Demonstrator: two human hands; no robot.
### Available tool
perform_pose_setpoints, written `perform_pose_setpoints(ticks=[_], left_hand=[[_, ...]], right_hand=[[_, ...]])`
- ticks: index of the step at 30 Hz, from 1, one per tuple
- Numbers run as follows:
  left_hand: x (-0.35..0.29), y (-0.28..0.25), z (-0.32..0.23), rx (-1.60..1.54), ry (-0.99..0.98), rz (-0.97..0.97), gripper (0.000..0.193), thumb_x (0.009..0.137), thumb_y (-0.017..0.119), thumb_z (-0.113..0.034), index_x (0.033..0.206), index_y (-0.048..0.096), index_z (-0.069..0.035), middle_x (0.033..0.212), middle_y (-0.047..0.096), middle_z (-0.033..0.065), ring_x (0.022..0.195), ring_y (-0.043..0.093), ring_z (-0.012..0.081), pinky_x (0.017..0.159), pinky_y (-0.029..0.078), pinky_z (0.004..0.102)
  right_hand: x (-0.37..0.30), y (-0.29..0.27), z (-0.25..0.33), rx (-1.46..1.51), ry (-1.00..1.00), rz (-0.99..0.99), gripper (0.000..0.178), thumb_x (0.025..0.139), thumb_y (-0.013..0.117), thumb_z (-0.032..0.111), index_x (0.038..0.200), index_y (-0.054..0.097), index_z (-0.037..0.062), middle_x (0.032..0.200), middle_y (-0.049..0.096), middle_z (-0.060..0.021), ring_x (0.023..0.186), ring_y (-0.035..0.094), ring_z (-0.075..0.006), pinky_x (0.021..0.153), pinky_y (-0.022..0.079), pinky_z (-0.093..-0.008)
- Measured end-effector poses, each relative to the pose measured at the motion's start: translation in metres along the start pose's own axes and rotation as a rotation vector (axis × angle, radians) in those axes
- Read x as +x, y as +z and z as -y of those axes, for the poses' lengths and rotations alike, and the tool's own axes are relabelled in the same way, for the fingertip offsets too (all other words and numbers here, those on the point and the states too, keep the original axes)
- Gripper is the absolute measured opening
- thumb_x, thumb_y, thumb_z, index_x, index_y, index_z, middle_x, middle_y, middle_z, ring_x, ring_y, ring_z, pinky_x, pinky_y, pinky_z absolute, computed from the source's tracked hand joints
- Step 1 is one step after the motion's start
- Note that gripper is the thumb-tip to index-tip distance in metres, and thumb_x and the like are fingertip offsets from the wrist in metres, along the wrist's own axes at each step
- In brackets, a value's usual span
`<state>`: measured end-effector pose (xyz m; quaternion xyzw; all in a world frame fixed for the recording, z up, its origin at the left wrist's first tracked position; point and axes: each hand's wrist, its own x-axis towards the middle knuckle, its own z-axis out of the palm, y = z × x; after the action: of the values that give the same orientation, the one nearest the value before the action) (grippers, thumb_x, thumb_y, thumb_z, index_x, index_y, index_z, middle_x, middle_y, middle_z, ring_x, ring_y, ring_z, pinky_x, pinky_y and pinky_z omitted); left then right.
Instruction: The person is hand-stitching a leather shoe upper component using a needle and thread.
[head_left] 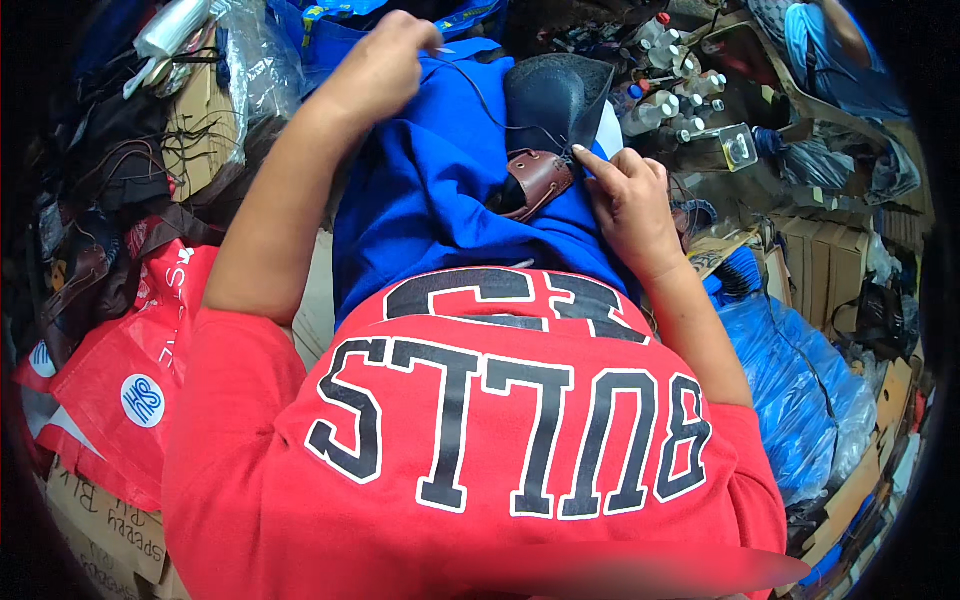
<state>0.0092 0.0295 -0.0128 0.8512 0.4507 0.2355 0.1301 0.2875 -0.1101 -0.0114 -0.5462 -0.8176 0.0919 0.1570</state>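
Across my lap, on blue cloth (420, 190), lies a shoe with a brown leather heel part (540, 182), eyelets along it, and a smooth black part (560, 92) beyond. My right hand (632, 200) is closed at the shoe's right side, one fingertip pressed where the brown and black parts meet. Raised to the far left, my left hand (385, 65) pinches a dark thread (478, 92). It runs slack from those fingers down to the seam by my right fingertip. A small pale sliver shows at the left fingertips; its kind is unclear.
Several plastic bottles (665, 100) stand at the far right, near a person in blue (840, 60). A blue plastic-wrapped bundle (790, 380) lies on my right, with cardboard (825, 260) behind. On my left are a red bag (130, 370) and dark leather pieces (110, 165).
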Motion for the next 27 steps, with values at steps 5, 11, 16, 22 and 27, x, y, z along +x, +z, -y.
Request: perform_pose_setpoints(ticks=[5, 11, 16, 22, 27], left_hand=[[-0.03, 0.029, -0.046, -0.359, 0.151, 0.085, 0.02, 0.075, 0.061, 0.001, 0.089, 0.069, -0.01, 0.084, 0.059, 0.0066, 0.077, 0.056, 0.0244, 0.074, 0.044, 0.0323], [-0.031, 0.047, -0.06, -0.013, 0.253, -0.009, 0.011, 0.074, 0.067, -0.012, 0.084, 0.07, -0.016, 0.08, 0.06, -0.0011, 0.076, 0.056, 0.0208, 0.072, 0.039, 0.0357], [-0.024, 0.054, -0.062, -0.11, 0.241, -0.056, 0.013, 0.074, 0.067, -0.011, 0.085, 0.071, -0.017, 0.079, 0.059, 0.0, 0.079, 0.055, 0.021, 0.071, 0.039, 0.0365], [-0.015, 0.063, -0.056, -0.31, 0.243, -0.01, 0.017, 0.076, 0.067, -0.01, 0.088, 0.071, -0.021, 0.078, 0.057, 0.0001, 0.081, 0.054, 0.0215, 0.071, 0.039, 0.036], [-0.016, 0.064, -0.055, -0.262, 0.219, 0.038, 0.018, 0.077, 0.066, -0.01, 0.088, 0.072, -0.023, 0.08, 0.056, -0.001, 0.083, 0.053, 0.0205, 0.075, 0.037, 0.0357]], right_hand=[[-0.003, 0.002, 0.002, -0.074, 0.014, -0.001, 0.036, 0.08, 0.06, 0.009, 0.115, 0.062, 0.0166, 0.078, 0.051, -0.0067, 0.076, 0.053, -0.0236, 0.08, 0.037, -0.0389], [0.001, -0.001, -0.008, 0.116, 0.08, 0.086, 0.035, 0.081, 0.061, 0.01, 0.114, 0.064, 0.0195, 0.078, 0.052, -0.0061, 0.076, 0.053, -0.0233, 0.079, 0.036, -0.0373], [0.005, 0.0, -0.02, 0.297, 0.173, 0.09, 0.034, 0.079, 0.061, 0.004, 0.108, 0.068, 0.0195, 0.074, 0.052, -0.007, 0.07, 0.054, -0.0214, 0.071, 0.042, -0.032], [0.021, 0.002, -0.047, 0.577, 0.212, 0.172, 0.045, 0.075, 0.051, -0.009, 0.106, 0.07, 0.0188, 0.079, 0.052, -0.0041, 0.075, 0.054, -0.0145, 0.075, 0.046, -0.0253], [0.029, 0.002, -0.057, 0.642, 0.201, 0.283, 0.051, 0.069, 0.046, -0.012, 0.104, 0.07, 0.0163, 0.083, 0.051, -0.003, 0.082, 0.052, -0.0152, 0.081, 0.043, -0.0246]])
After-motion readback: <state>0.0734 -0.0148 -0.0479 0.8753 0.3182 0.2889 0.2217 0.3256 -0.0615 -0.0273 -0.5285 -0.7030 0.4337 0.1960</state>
